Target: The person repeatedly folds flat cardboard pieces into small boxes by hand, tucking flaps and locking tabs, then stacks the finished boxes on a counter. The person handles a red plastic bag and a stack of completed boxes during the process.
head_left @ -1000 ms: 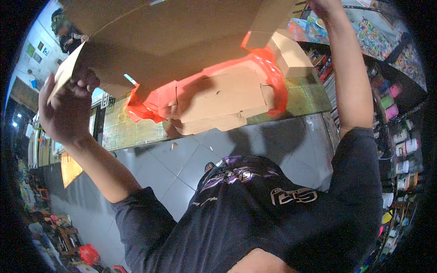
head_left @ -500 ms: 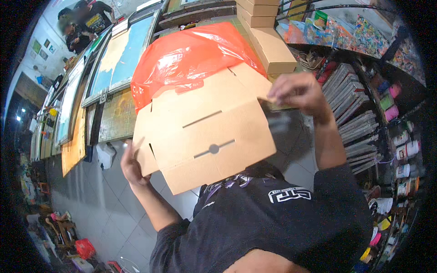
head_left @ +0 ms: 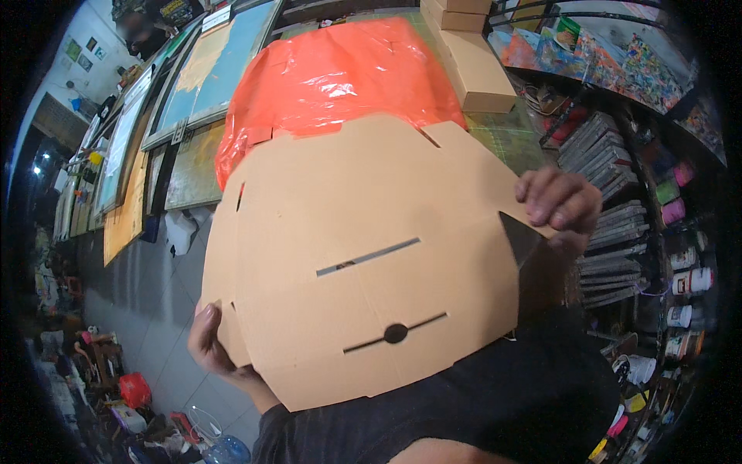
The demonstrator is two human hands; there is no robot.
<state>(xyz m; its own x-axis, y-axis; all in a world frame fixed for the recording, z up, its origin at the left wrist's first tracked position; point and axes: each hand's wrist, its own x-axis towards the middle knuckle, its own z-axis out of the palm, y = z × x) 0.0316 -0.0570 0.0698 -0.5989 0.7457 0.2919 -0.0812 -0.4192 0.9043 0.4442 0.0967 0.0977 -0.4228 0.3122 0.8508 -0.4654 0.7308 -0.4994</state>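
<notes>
I hold a flat brown cardboard sheet (head_left: 363,255) with cut slots and a round hole close in front of my chest. An orange plastic bag (head_left: 340,77) covers its far end. My left hand (head_left: 212,348) grips the sheet's lower left edge. My right hand (head_left: 558,203) pinches its right edge with fingers curled over the top. The sheet hides most of my torso and the floor beneath it.
Stacked brown cardboard boxes (head_left: 475,62) lie beyond the sheet. Framed paintings (head_left: 162,116) lean in a row at upper left. Shelves on the right hold stacked canvases (head_left: 610,193) and paint jars (head_left: 684,278). Grey tiled floor (head_left: 147,301) lies left, with clutter (head_left: 131,390) at lower left.
The cardboard sheet came down from overhead to chest height and closer to the camera. Both hands lowered with it, still gripping its edges.
</notes>
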